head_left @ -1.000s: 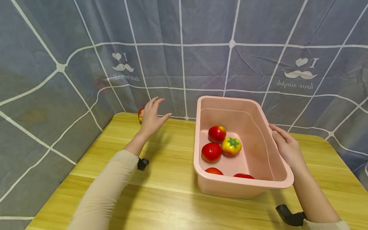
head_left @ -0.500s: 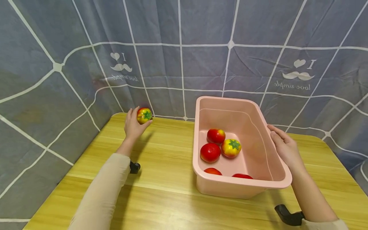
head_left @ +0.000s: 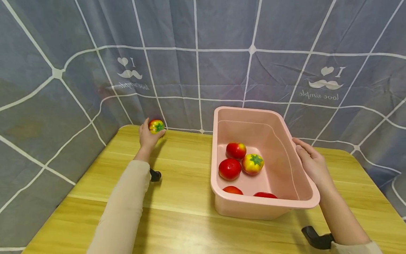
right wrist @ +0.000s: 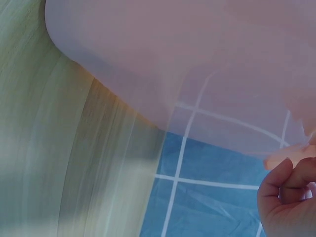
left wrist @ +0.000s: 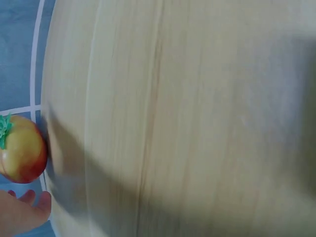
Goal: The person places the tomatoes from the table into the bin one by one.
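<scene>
At the back left of the table, my left hand [head_left: 148,135] reaches around a red-and-yellow tomato [head_left: 156,126] with a green leafy top. The fingers stand on the tomato's left and the thumb overlaps its lower edge. In the left wrist view a narrow gap shows between the fingertips [left wrist: 43,201] and the tomato [left wrist: 23,150]. My right hand [head_left: 314,164] holds the right rim of a pink plastic bin [head_left: 247,208]; its curled fingers show at the bin's outer side in the right wrist view. Inside the bin lie several tomatoes, including a yellow one [head_left: 252,164].
The bin stands on the right half of the wooden table [head_left: 177,197]. A grey-blue curtain [head_left: 177,70] with white lines hangs right behind the table's back edge and along the left side. A black strap mount [head_left: 317,238] is on the right wrist.
My left hand has come back leftward from over the tomato, opened beside it, then moved closer around it. The tomato stays put. The right hand keeps its place on the bin.
</scene>
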`<state>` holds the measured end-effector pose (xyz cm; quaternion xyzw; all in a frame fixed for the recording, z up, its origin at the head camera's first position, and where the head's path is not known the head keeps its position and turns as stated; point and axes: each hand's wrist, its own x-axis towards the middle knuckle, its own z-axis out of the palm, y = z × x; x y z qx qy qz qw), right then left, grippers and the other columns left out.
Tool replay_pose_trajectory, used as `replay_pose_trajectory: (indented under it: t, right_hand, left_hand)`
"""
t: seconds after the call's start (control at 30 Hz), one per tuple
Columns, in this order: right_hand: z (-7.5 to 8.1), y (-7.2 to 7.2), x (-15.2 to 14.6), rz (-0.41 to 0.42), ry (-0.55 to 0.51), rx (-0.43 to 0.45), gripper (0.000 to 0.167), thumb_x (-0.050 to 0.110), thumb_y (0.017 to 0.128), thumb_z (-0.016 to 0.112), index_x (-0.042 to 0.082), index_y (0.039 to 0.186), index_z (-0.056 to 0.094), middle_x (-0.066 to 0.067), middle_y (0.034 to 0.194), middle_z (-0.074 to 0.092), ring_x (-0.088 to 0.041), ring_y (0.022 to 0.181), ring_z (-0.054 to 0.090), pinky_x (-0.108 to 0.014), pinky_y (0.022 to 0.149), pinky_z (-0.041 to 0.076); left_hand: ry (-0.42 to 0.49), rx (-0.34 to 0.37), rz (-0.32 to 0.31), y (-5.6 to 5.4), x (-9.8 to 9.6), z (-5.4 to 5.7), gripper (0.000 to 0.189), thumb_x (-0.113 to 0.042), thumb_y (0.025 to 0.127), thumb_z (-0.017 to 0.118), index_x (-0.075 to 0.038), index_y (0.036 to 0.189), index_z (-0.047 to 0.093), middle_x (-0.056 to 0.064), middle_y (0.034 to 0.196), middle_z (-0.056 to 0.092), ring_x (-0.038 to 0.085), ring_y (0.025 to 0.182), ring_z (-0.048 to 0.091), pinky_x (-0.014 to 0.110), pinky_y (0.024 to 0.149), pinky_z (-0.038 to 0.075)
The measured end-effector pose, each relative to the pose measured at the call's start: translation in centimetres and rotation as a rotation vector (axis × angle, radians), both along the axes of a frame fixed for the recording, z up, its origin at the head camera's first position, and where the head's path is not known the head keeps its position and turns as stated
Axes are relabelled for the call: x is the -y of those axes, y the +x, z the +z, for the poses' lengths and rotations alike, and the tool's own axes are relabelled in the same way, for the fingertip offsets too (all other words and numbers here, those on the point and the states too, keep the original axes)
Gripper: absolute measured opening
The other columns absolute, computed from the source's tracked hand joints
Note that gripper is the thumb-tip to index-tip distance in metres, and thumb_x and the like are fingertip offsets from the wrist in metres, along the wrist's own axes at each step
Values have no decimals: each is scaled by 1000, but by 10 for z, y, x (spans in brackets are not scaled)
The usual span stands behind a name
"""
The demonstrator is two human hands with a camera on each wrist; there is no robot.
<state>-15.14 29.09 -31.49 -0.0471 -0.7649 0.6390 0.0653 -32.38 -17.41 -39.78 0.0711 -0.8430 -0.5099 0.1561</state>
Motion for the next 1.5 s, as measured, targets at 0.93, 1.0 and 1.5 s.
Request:
replay_pose_trajectory:
  t: [0.93, 1.0, 1.5]
  right_hand:
    - [-1, 2, 0, -8, 41, -20, 47, 34, 96, 51, 18, 140, 45, 30, 96, 57, 8, 83, 58, -11, 67, 48]
    - [-1, 2, 0, -11, 56, -22, 47, 34, 96, 50, 19, 139, 46, 30, 96, 56, 9, 82, 58, -11, 67, 47]
    - [-1, 2, 0, 2, -25, -7, 48, 34, 95, 52, 19, 140, 45, 28, 98, 57, 8, 84, 58, -11, 67, 47]
  left_hand:
    - [216, 108, -164, 10, -2, -2, 58, 3, 92, 48, 1, 144, 23, 27, 144, 24, 37, 128, 32, 42, 102, 33]
    - [242, 147, -224, 15, -3, 1, 58, 0, 95, 46, 0, 146, 18, 28, 144, 24, 37, 125, 34, 41, 97, 39]
    - [419, 293, -399, 50, -30, 34, 59, -13, 98, 42, -13, 150, 13, 28, 138, 28, 33, 112, 45, 49, 101, 34]
